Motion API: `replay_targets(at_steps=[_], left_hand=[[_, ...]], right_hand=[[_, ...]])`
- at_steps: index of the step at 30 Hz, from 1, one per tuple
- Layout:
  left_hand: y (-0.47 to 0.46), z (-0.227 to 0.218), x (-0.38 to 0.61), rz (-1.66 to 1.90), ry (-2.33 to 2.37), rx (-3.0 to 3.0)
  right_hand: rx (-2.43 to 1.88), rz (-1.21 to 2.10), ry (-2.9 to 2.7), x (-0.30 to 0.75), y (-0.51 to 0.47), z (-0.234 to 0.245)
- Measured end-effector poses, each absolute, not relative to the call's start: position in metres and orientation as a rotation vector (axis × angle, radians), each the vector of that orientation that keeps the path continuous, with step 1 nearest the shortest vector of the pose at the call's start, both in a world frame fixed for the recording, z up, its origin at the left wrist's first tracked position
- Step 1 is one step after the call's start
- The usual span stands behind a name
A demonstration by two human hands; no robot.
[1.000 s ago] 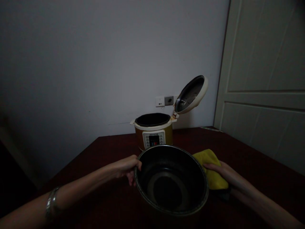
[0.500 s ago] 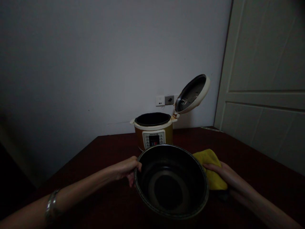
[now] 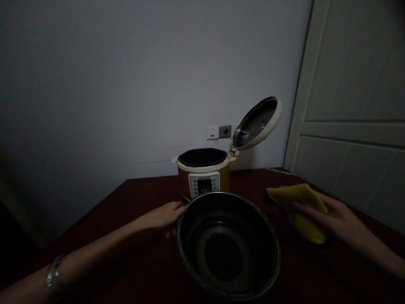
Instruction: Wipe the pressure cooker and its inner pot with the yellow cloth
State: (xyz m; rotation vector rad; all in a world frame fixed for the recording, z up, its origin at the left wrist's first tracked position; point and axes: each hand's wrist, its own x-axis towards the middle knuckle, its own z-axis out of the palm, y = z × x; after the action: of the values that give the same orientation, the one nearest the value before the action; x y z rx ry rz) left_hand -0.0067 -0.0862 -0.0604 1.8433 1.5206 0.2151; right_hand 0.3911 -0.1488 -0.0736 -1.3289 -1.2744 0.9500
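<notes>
A dark inner pot (image 3: 228,253) is tilted so that its open mouth faces me. My left hand (image 3: 167,215) grips the upper left of its rim, with the lower fingers partly lost in shadow. Off to the right of the pot, my right hand (image 3: 332,215) is closed on a folded yellow cloth (image 3: 303,207), held apart from the pot. Behind the pot stands a white and gold electric cooker (image 3: 204,171), its round lid (image 3: 257,124) raised and leaning to the right.
The dark red table (image 3: 152,192) reaches back to a pale wall (image 3: 126,84). Wall sockets (image 3: 218,132) sit behind the cooker. A panelled door (image 3: 351,105) borders the right side. The light is dim.
My right hand has drawn the yellow cloth away from the pot's rim, to the right. My left hand has shifted slightly up along the rim; the pot stays nearly in place.
</notes>
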Motion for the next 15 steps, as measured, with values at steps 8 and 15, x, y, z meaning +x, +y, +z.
replay_targets(at_steps=[8,15], left_hand=[[-0.044,-0.058,0.026,0.398,1.422,2.429],[-0.034,-0.076,0.046,0.442,1.31,2.391]], right_hand=[[-0.557,0.094,-2.723,0.275,-0.135,-0.015],[-0.707,-0.285,-3.504,0.216,-0.096,-0.08]])
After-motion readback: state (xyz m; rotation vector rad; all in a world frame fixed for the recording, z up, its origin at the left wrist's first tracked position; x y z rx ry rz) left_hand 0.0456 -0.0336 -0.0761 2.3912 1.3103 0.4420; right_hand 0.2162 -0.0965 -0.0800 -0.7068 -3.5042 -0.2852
